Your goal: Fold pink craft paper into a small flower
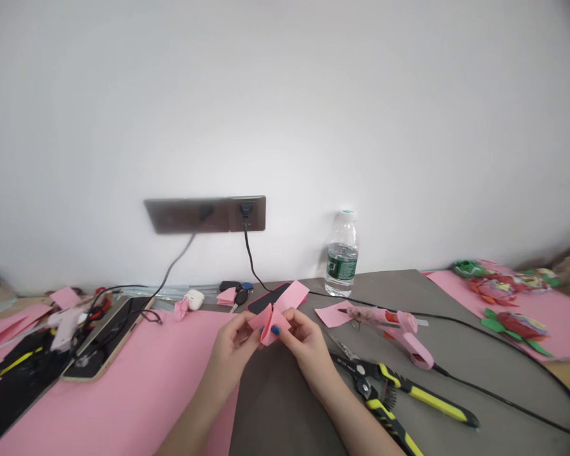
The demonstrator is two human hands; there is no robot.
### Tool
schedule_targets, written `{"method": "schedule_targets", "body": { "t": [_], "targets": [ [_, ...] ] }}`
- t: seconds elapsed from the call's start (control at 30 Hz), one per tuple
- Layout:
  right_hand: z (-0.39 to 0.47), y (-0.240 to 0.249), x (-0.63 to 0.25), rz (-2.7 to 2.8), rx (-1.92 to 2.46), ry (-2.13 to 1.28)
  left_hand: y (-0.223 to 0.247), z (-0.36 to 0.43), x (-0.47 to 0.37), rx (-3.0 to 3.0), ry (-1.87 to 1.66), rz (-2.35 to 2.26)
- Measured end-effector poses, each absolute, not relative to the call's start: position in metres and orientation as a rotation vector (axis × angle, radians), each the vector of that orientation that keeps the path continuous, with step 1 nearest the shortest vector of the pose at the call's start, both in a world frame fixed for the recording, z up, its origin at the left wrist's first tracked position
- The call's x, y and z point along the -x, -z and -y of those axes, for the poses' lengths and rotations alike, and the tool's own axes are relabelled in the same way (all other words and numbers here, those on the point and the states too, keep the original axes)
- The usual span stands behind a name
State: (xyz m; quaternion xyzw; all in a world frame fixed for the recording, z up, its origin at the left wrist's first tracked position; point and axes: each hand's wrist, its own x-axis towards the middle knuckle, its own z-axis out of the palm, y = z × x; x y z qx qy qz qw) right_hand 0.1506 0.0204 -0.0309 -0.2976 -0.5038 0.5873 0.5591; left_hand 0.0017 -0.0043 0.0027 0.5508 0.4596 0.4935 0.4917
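Observation:
Between my two hands is a small folded piece of pink paper [268,322], held above the grey mat. My left hand [237,342] pinches its left side with thumb and fingers. On the right side, my right hand [298,334] grips the same paper, its blue-nailed thumb pressed on the front. Just behind the hands, a loose pink paper square [292,296] lies over a dark phone [267,299]. Another pink square [333,314] rests to the right, under the tip of a pink glue gun [384,320].
Yellow-and-black pliers [427,396] lie right of my right forearm. A water bottle [342,256] stands by the wall. The glue gun's black cord [513,396] curves across the right. A phone [109,339] lies left on pink sheets; paper flowers [517,324] are far right.

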Motion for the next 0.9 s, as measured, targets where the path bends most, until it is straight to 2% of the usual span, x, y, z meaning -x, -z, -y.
{"method": "schedule_targets", "body": {
  "t": [0.4,0.57,0.9],
  "targets": [
    [-0.026,0.046,-0.158,0.988,0.768,-1.23,0.004,-0.002,0.014,-1.072,-1.421,-1.138],
    [-0.025,0.038,-0.158,1.079,0.773,-1.191,0.001,-0.002,0.011,-1.009,-1.363,-1.068],
    [-0.022,0.041,-0.156,1.111,0.768,-1.341,0.002,-0.002,0.012,-1.352,-1.288,-1.318]
  ]
}}
